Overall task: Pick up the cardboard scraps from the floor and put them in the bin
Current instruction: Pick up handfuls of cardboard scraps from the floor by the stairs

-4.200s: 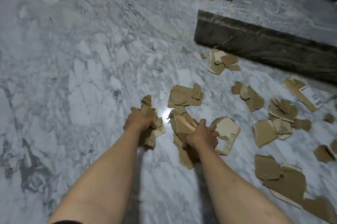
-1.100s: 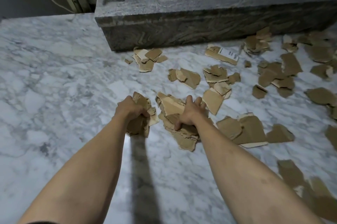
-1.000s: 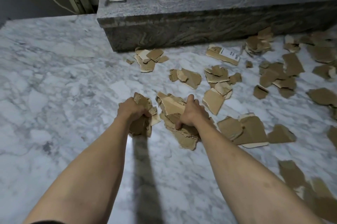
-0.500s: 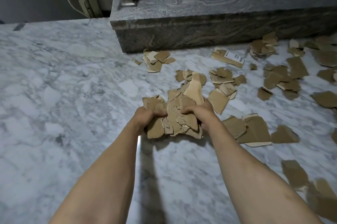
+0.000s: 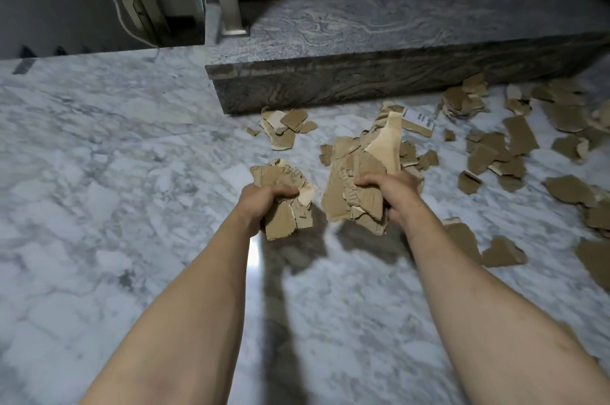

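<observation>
Above the floor (image 5: pixel 99 173), each hand's grip, left hand (image 5: pixel 260 203) and right hand (image 5: pixel 392 193), clenches its cardboard scraps (image 5: pixel 356 180).

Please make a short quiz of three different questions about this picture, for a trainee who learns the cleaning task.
1. True or false: the left hand has a grip on a bundle of cardboard scraps.
2. The piece with the white label lies: A) on the dark stone step; B) on the marble floor; C) in the right hand.
3. Is a bin visible?

Key: 1 true. 2 B. 3 No, none in this view.
</observation>
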A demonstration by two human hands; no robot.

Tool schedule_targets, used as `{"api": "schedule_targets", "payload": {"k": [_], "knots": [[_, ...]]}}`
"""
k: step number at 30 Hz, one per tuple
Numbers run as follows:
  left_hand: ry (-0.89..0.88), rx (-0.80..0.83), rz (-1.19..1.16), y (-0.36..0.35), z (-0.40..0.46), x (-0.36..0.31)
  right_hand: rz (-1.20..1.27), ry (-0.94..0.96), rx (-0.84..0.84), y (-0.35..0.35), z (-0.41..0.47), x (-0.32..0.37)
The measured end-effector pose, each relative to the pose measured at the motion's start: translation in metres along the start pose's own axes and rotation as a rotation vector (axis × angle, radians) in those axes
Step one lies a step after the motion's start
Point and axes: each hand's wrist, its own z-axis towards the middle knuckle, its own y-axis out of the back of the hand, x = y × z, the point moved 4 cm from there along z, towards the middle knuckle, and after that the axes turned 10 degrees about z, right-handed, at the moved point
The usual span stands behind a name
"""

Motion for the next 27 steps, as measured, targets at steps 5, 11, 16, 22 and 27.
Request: {"api": "schedule_targets", "payload": {"k": [5, 11, 16, 22, 27], "knots": [[0.0, -0.021, 0.072, 0.038, -0.017, -0.054, -0.091, 0.014, -0.115, 0.011, -0.032, 0.059], [-0.004, -0.006, 0.15, 0.032, -0.013, -0.093, -0.244, -0.008, -0.05, -0.003, -0.033, 0.083], [0.038, -0.043, 0.239, 0.002, 0.008, -0.113, -0.445, -0.068, 0.093, -0.021, 0.016, 0.068], [0.142, -0.123, 0.234, -0.01, 0.04, -0.141, -0.644, -0.167, 0.175, -0.04, 0.078, 0.063], [0.176, -0.121, 0.213, -0.007, 0.13, -0.142, -0.797, -0.226, 0.115, -0.066, 0.147, 0.032]]}}
